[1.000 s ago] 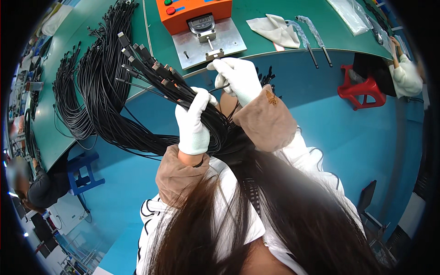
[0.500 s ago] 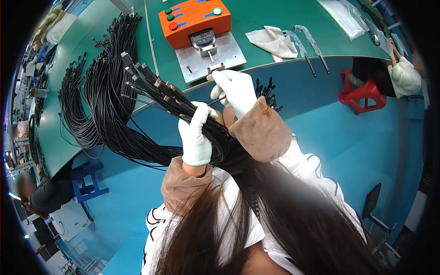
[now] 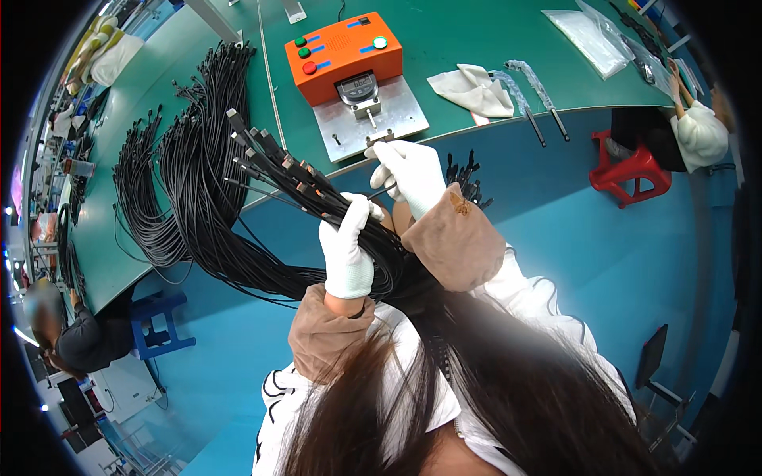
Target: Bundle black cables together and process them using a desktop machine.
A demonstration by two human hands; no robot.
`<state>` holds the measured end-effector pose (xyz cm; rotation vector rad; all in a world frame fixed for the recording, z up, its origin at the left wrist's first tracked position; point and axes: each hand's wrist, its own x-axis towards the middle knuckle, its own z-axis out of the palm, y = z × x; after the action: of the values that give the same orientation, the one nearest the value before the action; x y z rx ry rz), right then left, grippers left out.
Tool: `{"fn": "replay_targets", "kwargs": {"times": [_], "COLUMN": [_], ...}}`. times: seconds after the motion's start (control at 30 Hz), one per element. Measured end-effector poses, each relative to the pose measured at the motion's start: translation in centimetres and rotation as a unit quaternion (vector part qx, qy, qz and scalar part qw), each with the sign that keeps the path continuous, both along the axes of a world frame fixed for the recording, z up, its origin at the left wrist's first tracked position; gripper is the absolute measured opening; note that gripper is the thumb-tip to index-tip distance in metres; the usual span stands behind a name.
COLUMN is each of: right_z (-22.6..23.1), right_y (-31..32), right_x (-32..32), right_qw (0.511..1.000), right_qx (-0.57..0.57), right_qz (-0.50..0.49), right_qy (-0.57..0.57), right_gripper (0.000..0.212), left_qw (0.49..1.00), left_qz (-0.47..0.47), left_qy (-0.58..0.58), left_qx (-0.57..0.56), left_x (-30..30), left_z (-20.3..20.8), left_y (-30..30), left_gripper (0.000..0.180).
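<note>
My left hand [image 3: 347, 247], in a white glove, is closed around a thick bundle of black cables [image 3: 290, 176] whose plug ends fan out up and to the left. My right hand [image 3: 411, 172], also gloved, pinches a single black cable from that bundle just in front of the metal plate [image 3: 397, 115] of an orange test box [image 3: 341, 51]. The box has coloured buttons and a small gauge above the plate. My own dark hair hides the lower run of the cables.
Large hanks of black cables [image 3: 171, 170] lie over the green bench [image 3: 444, 32] on the left. A white cloth [image 3: 472, 89], two wrapped tools [image 3: 530, 94] and a clear bag [image 3: 591, 40] lie right of the box. A red stool [image 3: 631, 170] and another person [image 3: 698, 131] are at right; another person [image 3: 75, 337] is at lower left.
The view has shifted, so the box and bench sit lower in the picture. My right hand has moved up toward the metal plate with one cable; my left hand keeps its grip on the bundle.
</note>
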<state>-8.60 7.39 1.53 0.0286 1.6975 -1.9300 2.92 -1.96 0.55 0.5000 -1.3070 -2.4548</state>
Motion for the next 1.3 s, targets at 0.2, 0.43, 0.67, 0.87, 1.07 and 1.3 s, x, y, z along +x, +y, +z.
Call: {"fn": "replay_targets", "kwargs": {"times": [0.2, 0.43, 0.67, 0.87, 1.07, 1.3], "right_z": [0.2, -17.5, -7.2, 3.8, 2.3, 1.7], "right_y": [4.4, 23.6, 17.5, 2.4, 1.4, 2.2], "right_x": [0.7, -3.4, -3.5, 0.2, 1.6, 1.0], "right_qw": [0.998, 0.969, 0.908, 0.917, 0.985, 0.989], "right_qx": [-0.047, 0.067, 0.235, 0.070, -0.026, -0.011], "right_qz": [-0.003, -0.222, -0.186, 0.163, 0.051, 0.027], "right_qy": [-0.032, -0.089, 0.294, 0.356, 0.163, 0.146], "right_gripper": [0.023, 0.037, 0.031, 0.043, 0.026, 0.024], "left_qw": [0.999, 0.998, 0.994, 0.988, 0.996, 0.995], "left_qz": [0.012, -0.022, -0.076, -0.052, -0.040, -0.025], "left_qy": [-0.020, 0.021, 0.003, -0.013, -0.054, -0.070], "left_qx": [0.049, 0.052, 0.077, -0.142, -0.057, -0.065], "left_x": [-0.2, 0.0, -0.6, -1.3, -1.2, -1.3], "left_z": [0.7, 1.0, 0.7, 0.7, 0.6, 1.1], "left_y": [-0.3, -1.2, -0.6, -0.1, -0.4, 0.3], "left_gripper": [0.014, 0.011, 0.017, 0.017, 0.015, 0.013]}}
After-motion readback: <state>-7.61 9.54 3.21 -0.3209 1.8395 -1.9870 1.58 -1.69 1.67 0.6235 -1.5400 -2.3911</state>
